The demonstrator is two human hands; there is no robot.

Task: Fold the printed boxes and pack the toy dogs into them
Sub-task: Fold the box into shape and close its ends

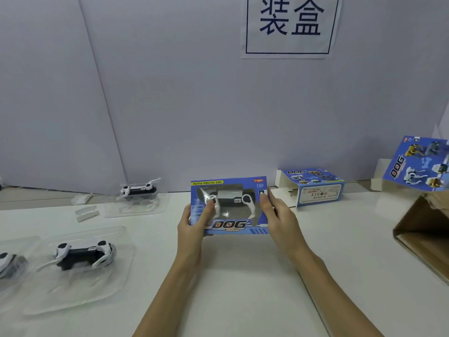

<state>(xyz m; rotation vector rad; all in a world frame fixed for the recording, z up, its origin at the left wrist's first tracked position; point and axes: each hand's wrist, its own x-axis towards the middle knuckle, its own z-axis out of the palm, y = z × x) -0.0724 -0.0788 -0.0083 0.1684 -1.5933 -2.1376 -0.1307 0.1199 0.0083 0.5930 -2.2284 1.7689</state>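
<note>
A blue printed box point(230, 227) with a clear window stands upright at the middle of the white table, and a black-and-white toy dog shows behind the window. My left hand point(194, 221) grips the box's left edge, thumb on the front. My right hand point(279, 215) holds the right edge with fairly straight fingers. Another toy dog point(83, 255) lies in a clear plastic tray at the near left. A further dog point(139, 189) sits in a tray at the far left. A third dog point(6, 261) is cut off by the left border.
A folded blue box point(315, 188) with an open end flap lies at the back right. A flat printed box point(418, 164) leans above a brown carton point(425, 237) at the right edge. Small white card pieces point(86, 212) lie at the far left. A white wall with a sign stands behind.
</note>
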